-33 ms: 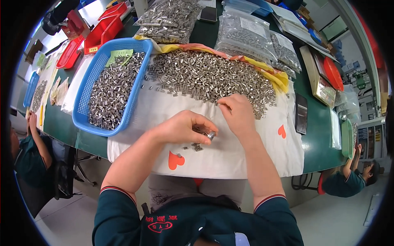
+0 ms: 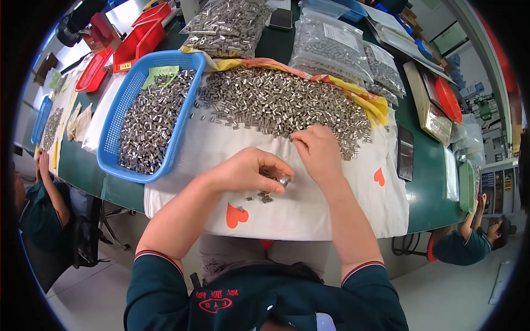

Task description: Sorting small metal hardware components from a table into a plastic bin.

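Observation:
A large pile of small shiny metal cylinders [image 2: 276, 96] lies on a white cloth [image 2: 210, 149]. At the pile's near edge my right hand [image 2: 319, 151] is closed in a pinch, with a tiny metal cylinder [image 2: 292, 139] at its fingertips. My left hand [image 2: 251, 171] curls around several metal cylinders [image 2: 284, 180], which show between thumb and fingers; the rest are hidden in the palm. Just below it, a few loose cylinders [image 2: 265, 197] rest on the cloth. Left of the pile stands a blue perforated basket [image 2: 105, 146] holding many more cylinders.
Clear bags of metal parts [image 2: 331, 44] stand behind the pile. A yellow and orange cloth edge [image 2: 367, 105] borders it. To the right lies a dark phone-like slab [image 2: 405, 154]. Red bins [image 2: 146, 38] sit at the far left. Co-workers sit at both sides.
My right hand has shifted very slightly left at the pile's edge. The metal piece at my left thumb has turned a little. All else looks the same.

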`<move>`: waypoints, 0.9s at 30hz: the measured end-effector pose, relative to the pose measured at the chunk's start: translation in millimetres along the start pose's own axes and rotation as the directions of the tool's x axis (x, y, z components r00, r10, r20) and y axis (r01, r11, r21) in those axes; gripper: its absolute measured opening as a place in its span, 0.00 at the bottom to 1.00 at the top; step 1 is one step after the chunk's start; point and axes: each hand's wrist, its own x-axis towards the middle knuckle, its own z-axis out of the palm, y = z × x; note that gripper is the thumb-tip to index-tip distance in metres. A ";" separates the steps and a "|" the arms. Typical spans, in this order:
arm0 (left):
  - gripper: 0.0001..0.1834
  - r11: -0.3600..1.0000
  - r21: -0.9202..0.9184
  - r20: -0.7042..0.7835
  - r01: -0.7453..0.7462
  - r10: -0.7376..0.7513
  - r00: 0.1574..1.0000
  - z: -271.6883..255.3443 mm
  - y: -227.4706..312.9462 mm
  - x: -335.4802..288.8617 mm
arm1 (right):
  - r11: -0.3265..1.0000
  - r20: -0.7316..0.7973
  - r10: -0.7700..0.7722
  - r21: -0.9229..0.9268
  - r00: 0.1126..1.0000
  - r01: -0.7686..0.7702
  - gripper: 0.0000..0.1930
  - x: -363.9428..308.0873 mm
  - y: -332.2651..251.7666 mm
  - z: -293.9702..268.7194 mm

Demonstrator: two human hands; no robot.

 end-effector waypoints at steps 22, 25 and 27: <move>0.19 0.922 -0.353 -0.353 -0.160 0.027 0.935 -6.0 -12.8 12.7 | 0.724 0.259 0.323 0.552 0.910 -0.413 0.04 -1.5 -25.6 -21.9; 0.19 0.921 -0.360 -0.320 -0.150 0.029 0.947 -9.0 -16.7 13.1 | 0.727 0.255 0.194 0.611 0.947 -0.313 0.04 -3.4 -24.7 -19.9; 0.19 0.928 -0.345 -0.319 -0.140 0.024 0.947 -8.9 -16.1 12.0 | 0.792 0.222 0.149 0.557 0.964 -0.251 0.04 -2.4 -26.4 -18.5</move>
